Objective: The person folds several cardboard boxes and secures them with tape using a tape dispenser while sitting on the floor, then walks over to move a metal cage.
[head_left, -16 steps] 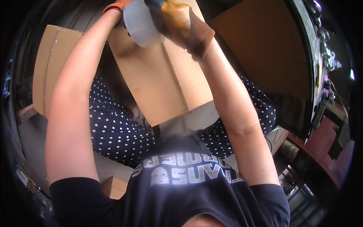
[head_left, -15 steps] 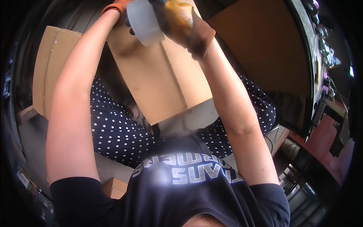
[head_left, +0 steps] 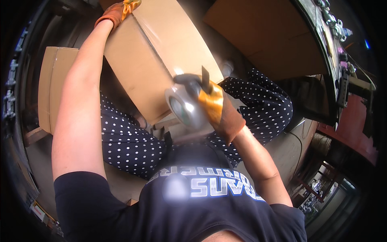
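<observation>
A closed brown cardboard box (head_left: 135,74) lies between my knees, a seam running along its upper face and a shiny strip of clear tape (head_left: 150,31) at that seam. My left hand (head_left: 121,11), in an orange and yellow glove, lies at the far end of the seam, its fingers stretched on the cardboard. Gloved the same way, my right hand (head_left: 215,107) grips a tape dispenser (head_left: 189,84) with a dark body and a large roll of clear tape (head_left: 182,108). The dispenser is at the box's near edge, somewhat blurred; whether it touches the cardboard I cannot tell.
Another cardboard box (head_left: 58,86) stands at the left. A large brown cardboard panel (head_left: 266,36) is at the far right, beside a bench edge (head_left: 322,52) with small metal parts on it. My legs in dotted trousers (head_left: 129,137) flank the box.
My right hand has swept the tape dispenser from the box's far part back to its near edge. My left hand has shifted slightly and now shows on the far end of the seam.
</observation>
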### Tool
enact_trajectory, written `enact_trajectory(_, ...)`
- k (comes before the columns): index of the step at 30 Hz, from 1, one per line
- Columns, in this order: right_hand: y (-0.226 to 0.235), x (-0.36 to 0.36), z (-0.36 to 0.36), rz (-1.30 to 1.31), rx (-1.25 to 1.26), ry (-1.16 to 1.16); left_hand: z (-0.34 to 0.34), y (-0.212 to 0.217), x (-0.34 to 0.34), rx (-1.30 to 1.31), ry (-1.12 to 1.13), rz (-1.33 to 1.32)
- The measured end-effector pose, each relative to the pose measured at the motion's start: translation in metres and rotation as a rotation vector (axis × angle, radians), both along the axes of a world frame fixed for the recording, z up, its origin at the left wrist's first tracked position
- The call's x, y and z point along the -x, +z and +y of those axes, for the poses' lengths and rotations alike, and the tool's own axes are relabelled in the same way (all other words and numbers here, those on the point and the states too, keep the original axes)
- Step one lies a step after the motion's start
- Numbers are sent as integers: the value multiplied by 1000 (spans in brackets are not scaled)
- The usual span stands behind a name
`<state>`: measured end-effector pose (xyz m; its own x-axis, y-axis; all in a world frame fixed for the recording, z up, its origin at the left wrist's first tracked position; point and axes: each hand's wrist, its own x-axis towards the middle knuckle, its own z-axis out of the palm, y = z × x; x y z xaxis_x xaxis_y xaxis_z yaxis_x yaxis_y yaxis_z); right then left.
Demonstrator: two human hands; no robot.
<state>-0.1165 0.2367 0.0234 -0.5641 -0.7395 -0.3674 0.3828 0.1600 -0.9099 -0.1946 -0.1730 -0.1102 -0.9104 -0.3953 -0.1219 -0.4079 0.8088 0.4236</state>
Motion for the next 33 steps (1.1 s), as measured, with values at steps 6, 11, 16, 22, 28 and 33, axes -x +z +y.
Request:
enact_trajectory(6,-20,-27,51,190,-175,-41,-2,-9,9,-195,16,70)
enact_trajectory(11,-56,-28,69,280,-260,-8,2,-6,10,-253,18,79)
enact_trajectory(16,-62,-31,66,62,-247,-46,-19,-29,5,-466,-1,165)
enact_trajectory(22,-46,-36,60,154,-177,-55,7,3,1,-164,-127,78)
enact_trajectory(28,-33,-35,56,160,-223,-49,14,11,5,-216,-7,3)
enact_trajectory(33,-56,-41,60,136,-213,-106,22,22,9,80,-143,-88)
